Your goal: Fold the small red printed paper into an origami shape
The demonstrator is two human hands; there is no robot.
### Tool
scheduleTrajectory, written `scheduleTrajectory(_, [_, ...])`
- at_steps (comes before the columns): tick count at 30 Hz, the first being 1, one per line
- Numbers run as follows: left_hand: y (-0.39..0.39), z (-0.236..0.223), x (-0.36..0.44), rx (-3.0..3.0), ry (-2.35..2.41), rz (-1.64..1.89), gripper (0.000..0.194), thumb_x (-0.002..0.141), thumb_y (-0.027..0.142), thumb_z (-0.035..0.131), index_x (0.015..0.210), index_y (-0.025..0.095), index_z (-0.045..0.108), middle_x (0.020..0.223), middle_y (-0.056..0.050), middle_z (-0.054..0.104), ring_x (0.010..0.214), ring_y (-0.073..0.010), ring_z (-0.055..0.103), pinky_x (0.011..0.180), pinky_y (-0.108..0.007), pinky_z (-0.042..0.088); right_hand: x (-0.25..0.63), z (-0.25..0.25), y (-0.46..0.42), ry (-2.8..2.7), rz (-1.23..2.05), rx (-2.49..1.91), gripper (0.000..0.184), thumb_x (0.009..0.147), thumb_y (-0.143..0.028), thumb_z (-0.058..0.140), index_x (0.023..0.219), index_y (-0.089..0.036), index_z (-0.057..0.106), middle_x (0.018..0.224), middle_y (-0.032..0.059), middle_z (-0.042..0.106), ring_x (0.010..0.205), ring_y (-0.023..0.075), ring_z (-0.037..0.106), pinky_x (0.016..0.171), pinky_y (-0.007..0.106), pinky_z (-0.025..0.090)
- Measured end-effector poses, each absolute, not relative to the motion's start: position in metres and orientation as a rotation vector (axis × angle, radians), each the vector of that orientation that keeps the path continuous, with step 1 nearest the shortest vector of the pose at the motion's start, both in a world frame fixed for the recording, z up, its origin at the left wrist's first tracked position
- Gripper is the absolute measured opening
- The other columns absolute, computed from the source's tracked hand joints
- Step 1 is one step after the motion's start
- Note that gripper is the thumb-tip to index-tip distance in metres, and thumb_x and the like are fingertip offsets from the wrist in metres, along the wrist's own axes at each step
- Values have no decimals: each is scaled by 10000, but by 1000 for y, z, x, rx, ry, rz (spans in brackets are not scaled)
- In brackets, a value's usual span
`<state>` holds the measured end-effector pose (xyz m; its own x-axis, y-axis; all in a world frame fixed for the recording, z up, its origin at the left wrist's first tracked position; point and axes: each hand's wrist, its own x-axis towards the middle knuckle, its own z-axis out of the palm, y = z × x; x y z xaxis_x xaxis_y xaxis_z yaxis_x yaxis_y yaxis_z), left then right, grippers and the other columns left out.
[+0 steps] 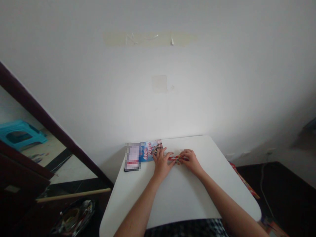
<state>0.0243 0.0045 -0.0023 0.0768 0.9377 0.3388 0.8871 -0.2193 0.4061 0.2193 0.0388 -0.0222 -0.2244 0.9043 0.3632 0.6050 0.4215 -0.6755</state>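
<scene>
A small red, yellow and multicoloured piece [177, 158], perhaps cord or string, lies low over the white table [182, 194] between my two hands. My right hand [191, 160] pinches its right end, with the fingers curled together. The thumb and forefinger of my left hand [163, 163] close around its left part, while the other fingers stretch out over the edge of a blue printed leaflet [148, 151]. The piece is too small and too covered to name exactly. Left of the leaflet lies a phone-like flat thing [132, 157], its face blurred out.
Behind the table rises a white wall [209, 89] with tape marks. A dark-framed mirror [74, 164] leans at the left, showing a blue stool [22, 133]. Below it a dark bin [74, 215] holds rubbish. A cable [263, 181] hangs at the right.
</scene>
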Motion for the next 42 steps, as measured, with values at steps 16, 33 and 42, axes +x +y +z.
scheduleTrajectory(16, [5, -2, 24, 2243, 1905, 732, 171, 839, 477, 665, 965, 433, 771, 1503, 77, 497, 1408, -349, 294, 1142, -734, 101, 232, -26, 45, -2146, 343, -1250, 156, 777, -433, 777, 925, -384, 785, 1046, 15, 721, 1132, 253, 543, 1017, 424, 390])
scheduleTrajectory(33, [7, -5, 22, 2286, 1867, 710, 170, 832, 475, 673, 906, 355, 768, 1477, 32, 525, 1412, -348, 300, 1137, -746, 110, 226, -18, 32, -2134, 286, -1356, 136, 889, -288, 631, 955, -314, 748, 1024, 24, 710, 1119, 239, 555, 1108, 536, 280])
scheduleTrajectory(42, [6, -5, 27, 2267, 1937, 677, 181, 862, 461, 636, 929, 344, 757, 1432, 6, 566, 1403, -333, 316, 1131, -731, 138, 219, -6, 19, -2136, 193, -1476, 149, 920, -345, 590, 890, -311, 732, 1066, 15, 684, 1206, 265, 496, 1124, 730, 90])
